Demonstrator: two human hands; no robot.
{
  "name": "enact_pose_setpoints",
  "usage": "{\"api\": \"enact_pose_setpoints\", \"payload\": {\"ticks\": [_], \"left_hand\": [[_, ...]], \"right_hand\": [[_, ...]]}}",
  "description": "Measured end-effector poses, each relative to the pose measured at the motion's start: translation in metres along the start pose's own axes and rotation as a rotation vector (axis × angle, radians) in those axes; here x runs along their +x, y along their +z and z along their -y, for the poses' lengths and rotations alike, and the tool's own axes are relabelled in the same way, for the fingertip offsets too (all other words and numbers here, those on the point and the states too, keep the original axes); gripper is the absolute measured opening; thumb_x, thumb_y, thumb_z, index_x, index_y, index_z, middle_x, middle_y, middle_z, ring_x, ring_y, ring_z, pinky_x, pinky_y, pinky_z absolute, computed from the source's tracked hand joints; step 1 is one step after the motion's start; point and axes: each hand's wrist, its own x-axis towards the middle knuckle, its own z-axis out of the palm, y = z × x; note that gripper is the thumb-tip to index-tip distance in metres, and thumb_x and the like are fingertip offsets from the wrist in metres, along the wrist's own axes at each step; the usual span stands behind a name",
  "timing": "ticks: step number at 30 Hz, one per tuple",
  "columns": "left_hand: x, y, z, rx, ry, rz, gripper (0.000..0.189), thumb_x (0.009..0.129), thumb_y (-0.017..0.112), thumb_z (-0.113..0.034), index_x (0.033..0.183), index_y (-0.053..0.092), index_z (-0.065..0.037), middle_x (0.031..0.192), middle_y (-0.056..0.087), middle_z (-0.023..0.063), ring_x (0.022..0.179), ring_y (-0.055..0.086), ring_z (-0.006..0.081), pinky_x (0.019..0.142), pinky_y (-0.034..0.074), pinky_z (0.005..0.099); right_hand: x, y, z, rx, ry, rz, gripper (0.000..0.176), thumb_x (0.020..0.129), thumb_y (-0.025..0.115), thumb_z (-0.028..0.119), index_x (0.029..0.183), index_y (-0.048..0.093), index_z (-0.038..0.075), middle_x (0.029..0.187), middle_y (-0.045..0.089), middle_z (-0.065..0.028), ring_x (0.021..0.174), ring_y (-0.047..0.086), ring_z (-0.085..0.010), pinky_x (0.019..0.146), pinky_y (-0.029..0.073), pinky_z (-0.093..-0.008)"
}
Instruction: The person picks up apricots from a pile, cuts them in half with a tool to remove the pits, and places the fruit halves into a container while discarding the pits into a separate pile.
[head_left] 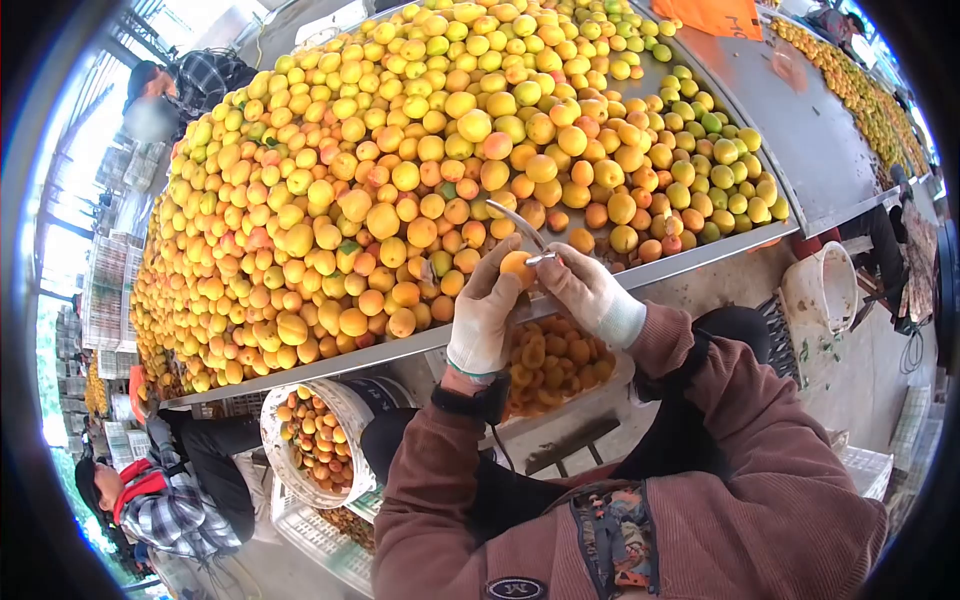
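My left hand [484,312], in a pale work glove, pinches an orange apricot [516,266] between thumb and fingers just over the front edge of the sorting table. Close against the fruit, my right hand [598,300], also gloved, is closed on a thin curved metal blade [514,213] whose tip points up and left. A shiny metal part shows at my right fingertips. Directly below both hands, a container of halved apricots [560,365] sits between my knees, partly hidden by my left hand. A broad heap of yellow and orange apricots [330,210] covers the table ahead.
The table's metal rim [690,262] runs across in front of me. A white bucket [357,425] of apricots or pits stands by my left knee. Another white bucket [822,285] is at right. One person [180,510] sits at left; another [205,85] is behind the heap.
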Motion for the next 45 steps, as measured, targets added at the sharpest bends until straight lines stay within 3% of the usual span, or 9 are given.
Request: {"api": "enact_pose_setpoints", "payload": {"ticks": [5,8,19,25,32,34,38,40,45], "left_hand": [[-0.001,0.009,0.0,0.097,0.078,-0.014,0.063,0.094,0.063,-0.036,0.141,0.044,0.001,0.104,0.059,0.0004,0.082,0.049,0.0068,0.071,0.041,0.0208],[0.004,0.001,0.003,0.291,0.198,-0.054,0.05,0.095,0.062,-0.014,0.139,0.045,0.002,0.115,0.06,0.0047,0.102,0.057,0.0112,0.083,0.047,0.0234],[0.006,-0.015,-0.003,-0.147,-0.094,0.114,0.049,0.092,0.069,-0.022,0.134,0.052,-0.003,0.106,0.063,0.0007,0.091,0.058,0.0087,0.08,0.047,0.0219],[0.004,-0.002,-0.01,0.407,0.168,-0.077,0.045,0.094,0.065,-0.024,0.129,0.055,0.001,0.085,0.057,-0.0021,0.069,0.048,0.005,0.059,0.038,0.0188],[0.006,-0.013,-0.013,0.5,0.197,-0.01,0.038,0.095,0.064,-0.024,0.124,0.057,0.0,0.082,0.056,-0.0017,0.068,0.046,0.0038,0.059,0.036,0.0183],[0.004,-0.01,-0.019,0.57,0.149,-0.03,0.033,0.09,0.064,-0.008,0.121,0.057,0.002,0.104,0.063,0.0037,0.094,0.058,0.0117,0.085,0.048,0.0249],[0.003,-0.005,-0.024,0.756,0.207,-0.011,0.032,0.088,0.067,-0.008,0.117,0.059,0.002,0.103,0.065,0.0064,0.094,0.06,0.0128,0.085,0.049,0.0265],[0.003,-0.004,-0.025,0.878,0.279,-0.035,0.032,0.086,0.071,-0.009,0.115,0.061,0.001,0.1,0.066,0.0091,0.091,0.062,0.0144,0.084,0.05,0.0274],[0.008,-0.007,-0.018,1.125,0.403,-0.077,0.029,0.09,0.067,-0.013,0.114,0.062,0.002,0.095,0.064,0.0061,0.086,0.059,0.0121,0.077,0.049,0.0257]], "right_hand": [[0.001,0.003,0.001,-0.022,-0.037,-0.038,0.038,0.101,0.052,0.041,0.102,0.054,0.004,0.086,0.05,0.0024,0.083,0.045,-0.0056,0.073,0.043,-0.0239],[0.002,0.002,-0.003,-0.026,0.004,-0.05,0.038,0.101,0.051,0.04,0.102,0.055,0.003,0.087,0.052,0.0017,0.084,0.046,-0.0061,0.074,0.043,-0.0242],[0.008,0.013,-0.015,0.069,0.012,-0.082,0.04,0.101,0.051,0.043,0.101,0.055,0.004,0.083,0.051,0.0017,0.079,0.044,-0.007,0.07,0.042,-0.0243],[0.01,0.013,-0.012,0.038,0.057,-0.075,0.041,0.101,0.051,0.045,0.1,0.055,0.004,0.08,0.048,0.0022,0.077,0.043,-0.0064,0.067,0.041,-0.024],[0.014,0.018,-0.014,-0.012,-0.011,-0.068,0.036,0.101,0.051,0.04,0.098,0.053,0.003,0.079,0.049,-0.0005,0.077,0.044,-0.0075,0.069,0.043,-0.0257],[0.017,0.016,-0.02,-0.092,0.012,-0.013,0.037,0.103,0.049,0.038,0.113,0.054,0.003,0.089,0.053,0.0036,0.079,0.048,-0.0043,0.068,0.042,-0.0214],[0.015,0.015,-0.023,-0.099,-0.002,-0.019,0.036,0.103,0.049,0.036,0.115,0.053,0.002,0.093,0.054,0.003,0.085,0.049,-0.0065,0.072,0.044,-0.0247],[0.017,0.013,-0.027,-0.182,-0.041,-0.046,0.034,0.1,0.053,0.036,0.101,0.053,0.002,0.083,0.062,-0.0123,0.08,0.061,-0.022,0.072,0.048,-0.0359],[0.016,0.001,-0.008,-0.678,-0.105,-0.056,0.029,0.096,0.057,0.031,0.098,0.049,0.003,0.081,0.063,-0.0199,0.08,0.063,-0.0396,0.068,0.05,-0.0435]]}}
